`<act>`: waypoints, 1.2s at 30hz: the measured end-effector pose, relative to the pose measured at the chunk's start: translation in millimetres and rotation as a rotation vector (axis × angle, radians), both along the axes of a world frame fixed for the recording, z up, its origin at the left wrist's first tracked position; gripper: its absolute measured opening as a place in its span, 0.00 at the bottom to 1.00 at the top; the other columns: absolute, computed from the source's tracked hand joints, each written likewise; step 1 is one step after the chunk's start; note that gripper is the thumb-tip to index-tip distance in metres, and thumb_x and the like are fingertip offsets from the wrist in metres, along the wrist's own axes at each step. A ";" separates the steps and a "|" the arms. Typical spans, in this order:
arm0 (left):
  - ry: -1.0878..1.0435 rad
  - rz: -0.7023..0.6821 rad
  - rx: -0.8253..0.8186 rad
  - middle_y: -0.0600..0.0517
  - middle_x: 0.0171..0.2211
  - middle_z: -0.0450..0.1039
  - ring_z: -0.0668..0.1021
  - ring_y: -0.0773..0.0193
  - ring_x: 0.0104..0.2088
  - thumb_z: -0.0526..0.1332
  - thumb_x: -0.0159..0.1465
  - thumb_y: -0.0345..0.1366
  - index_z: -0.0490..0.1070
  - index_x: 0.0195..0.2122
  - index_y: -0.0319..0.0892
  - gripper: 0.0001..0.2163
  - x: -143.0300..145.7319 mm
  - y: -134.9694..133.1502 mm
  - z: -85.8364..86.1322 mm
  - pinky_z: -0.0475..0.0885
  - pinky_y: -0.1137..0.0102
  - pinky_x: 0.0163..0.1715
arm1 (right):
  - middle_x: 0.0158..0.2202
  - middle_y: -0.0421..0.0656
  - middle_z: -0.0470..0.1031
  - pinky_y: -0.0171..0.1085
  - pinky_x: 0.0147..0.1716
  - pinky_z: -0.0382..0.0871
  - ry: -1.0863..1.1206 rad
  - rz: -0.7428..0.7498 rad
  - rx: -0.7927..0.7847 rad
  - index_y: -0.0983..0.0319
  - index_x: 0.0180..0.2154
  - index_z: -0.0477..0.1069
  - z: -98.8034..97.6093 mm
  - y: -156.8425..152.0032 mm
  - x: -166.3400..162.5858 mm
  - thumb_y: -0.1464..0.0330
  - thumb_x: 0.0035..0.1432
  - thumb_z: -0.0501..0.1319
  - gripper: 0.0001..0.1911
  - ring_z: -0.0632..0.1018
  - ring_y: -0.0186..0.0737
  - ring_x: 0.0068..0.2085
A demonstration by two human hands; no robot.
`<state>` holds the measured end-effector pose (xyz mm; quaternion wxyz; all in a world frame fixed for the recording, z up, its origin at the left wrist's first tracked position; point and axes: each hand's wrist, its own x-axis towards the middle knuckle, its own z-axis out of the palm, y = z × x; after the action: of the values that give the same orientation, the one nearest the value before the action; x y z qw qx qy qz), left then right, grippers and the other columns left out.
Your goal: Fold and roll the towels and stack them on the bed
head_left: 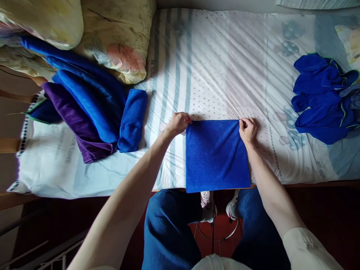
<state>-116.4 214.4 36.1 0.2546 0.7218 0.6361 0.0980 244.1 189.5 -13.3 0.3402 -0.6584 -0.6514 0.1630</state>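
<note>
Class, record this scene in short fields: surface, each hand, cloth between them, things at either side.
surface: patterned sheet
left hand: pinching far left corner of blue cloth
right hand: pinching its far right corner
cloth state: spread out, lightly creased
left side: purple cloth, folded blue cloth, yellowish pillow
right side: green-edged crumpled blue cloths

The left arm (126, 189) and right arm (271, 183) stretch toward the far side, left hand (178, 123) and right hand (249, 130) curled into pinches.
</note>
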 end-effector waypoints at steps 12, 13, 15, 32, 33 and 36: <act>0.018 0.018 -0.159 0.51 0.31 0.81 0.83 0.54 0.36 0.70 0.54 0.41 0.81 0.35 0.44 0.10 2.6 3.6 11.7 0.77 0.65 0.43 | 0.39 0.51 0.79 0.45 0.49 0.72 -0.023 -0.030 -0.024 0.60 0.39 0.78 1.2 -0.8 -1.4 0.60 0.69 0.57 0.14 0.77 0.49 0.44; 0.020 0.016 -0.200 0.51 0.29 0.80 0.83 0.54 0.36 0.70 0.54 0.41 0.81 0.34 0.44 0.09 1.6 4.7 12.8 0.76 0.66 0.42 | 0.38 0.50 0.78 0.45 0.49 0.72 -0.024 -0.037 -0.026 0.60 0.39 0.77 0.6 -1.2 -1.4 0.60 0.69 0.58 0.13 0.77 0.49 0.44; 0.016 0.016 -0.280 0.52 0.26 0.78 0.82 0.54 0.35 0.71 0.54 0.43 0.81 0.31 0.45 0.09 -0.8 7.4 14.3 0.76 0.67 0.40 | 0.37 0.49 0.78 0.45 0.49 0.72 -0.026 -0.049 -0.027 0.59 0.36 0.75 -1.0 -1.5 -1.1 0.61 0.67 0.58 0.11 0.77 0.48 0.42; -0.083 0.594 0.074 0.44 0.42 0.80 0.82 0.52 0.47 0.55 0.71 0.39 0.74 0.51 0.43 0.13 35.5 -3.6 -25.7 0.73 0.57 0.56 | 0.34 0.50 0.81 0.41 0.42 0.70 0.038 -0.226 -0.046 0.61 0.36 0.78 -13.1 19.3 -1.1 0.48 0.71 0.55 0.26 0.79 0.47 0.38; -0.081 0.599 0.108 0.43 0.46 0.80 0.81 0.51 0.50 0.54 0.72 0.40 0.73 0.54 0.42 0.15 37.2 -8.9 -24.2 0.71 0.55 0.59 | 0.34 0.50 0.81 0.41 0.42 0.70 0.030 -0.229 -0.051 0.61 0.35 0.78 -13.7 21.1 -0.5 0.48 0.71 0.55 0.26 0.79 0.47 0.38; -0.048 0.481 0.275 0.37 0.63 0.72 0.72 0.46 0.66 0.53 0.73 0.41 0.66 0.65 0.41 0.22 48.6 -30.8 -16.5 0.63 0.48 0.67 | 0.33 0.49 0.81 0.41 0.42 0.71 0.013 -0.247 -0.094 0.61 0.33 0.77 -15.1 32.1 5.2 0.47 0.68 0.58 0.25 0.79 0.48 0.38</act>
<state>-67.8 183.6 19.6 0.1387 0.5753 0.7637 0.2578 249.3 221.6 -28.4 0.3305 -0.7478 -0.5547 0.1544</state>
